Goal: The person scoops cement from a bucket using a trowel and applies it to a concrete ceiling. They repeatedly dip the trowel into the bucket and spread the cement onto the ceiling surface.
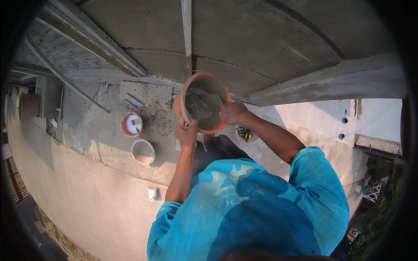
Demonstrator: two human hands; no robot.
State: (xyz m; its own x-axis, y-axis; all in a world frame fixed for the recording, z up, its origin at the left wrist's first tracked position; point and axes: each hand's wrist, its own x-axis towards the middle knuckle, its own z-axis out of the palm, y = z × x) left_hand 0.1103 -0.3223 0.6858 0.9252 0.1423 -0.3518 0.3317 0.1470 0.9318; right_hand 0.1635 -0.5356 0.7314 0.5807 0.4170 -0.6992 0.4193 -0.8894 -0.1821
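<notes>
From where I stood, the person in the blue shirt [261,204] was bent over a large orange bucket [179,105], which was in front of them, near the foot of the grey wall [244,35]; its base was hidden, so I could not tell whether it rested on the floor. The left hand [187,133] had its grip closed on the bucket's near left rim, the thumb hooked at the edge. The right hand [234,114] reached over the right rim with its grip clenched on a flat-bladed tool [214,103], the handle lost inside the fist and the grey blade slanting into the bucket. Wet grey mix [197,96] lay inside, dark and glistening. Over to the left on the stained floor [87,122] stood a small bucket [124,127] with white contents and a brush [136,122] in it, and just beside that a pale bucket [152,155]. Nearer the person was a white can [152,194]. Beyond the small bucket a board [159,96] lay flat, a metal bar [133,101] at its left end. Right of the person's legs, a round container [256,138] held something yellow and black
</notes>
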